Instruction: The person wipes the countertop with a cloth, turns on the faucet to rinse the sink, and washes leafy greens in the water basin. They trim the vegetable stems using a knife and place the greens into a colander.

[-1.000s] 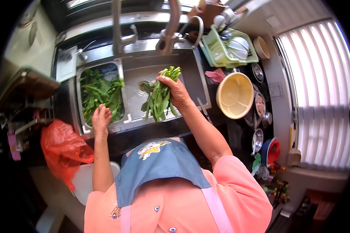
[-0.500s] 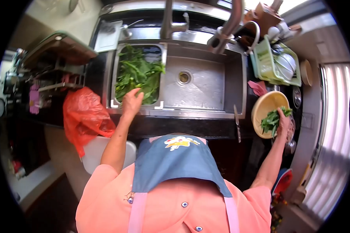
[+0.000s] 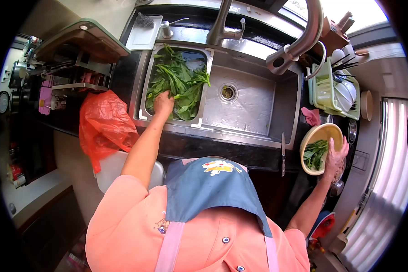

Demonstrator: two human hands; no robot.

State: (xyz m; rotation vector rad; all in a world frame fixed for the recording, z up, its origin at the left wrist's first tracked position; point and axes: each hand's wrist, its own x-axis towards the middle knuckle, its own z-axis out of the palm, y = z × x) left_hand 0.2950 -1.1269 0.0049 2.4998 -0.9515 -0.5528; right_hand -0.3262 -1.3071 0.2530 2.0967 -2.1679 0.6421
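Leafy greens (image 3: 179,77) are heaped in a metal tub (image 3: 203,102) of water set in the left side of the sink. At the near side of the heap, my left hand (image 3: 163,105) has its fingers curled on the stems, partly hidden by leaves. Off to the right stands a cream-yellow bowl (image 3: 308,137) with a smaller bunch of greens (image 3: 316,154) in it. My right hand (image 3: 336,156) is over this bowl's right rim, fingers spread and holding nothing.
A knife (image 3: 283,154) lies by the sink's (image 3: 240,99) front right corner. A red plastic bag (image 3: 106,127) is at the left. Behind the bowl are a pink cloth (image 3: 311,116) and a green dish rack (image 3: 324,95). A faucet (image 3: 299,43) overhangs the sink.
My right hand has let go of its bunch of greens, which now lies in the bowl, and its fingers have spread. My left hand has gone down into the greens in the tub.
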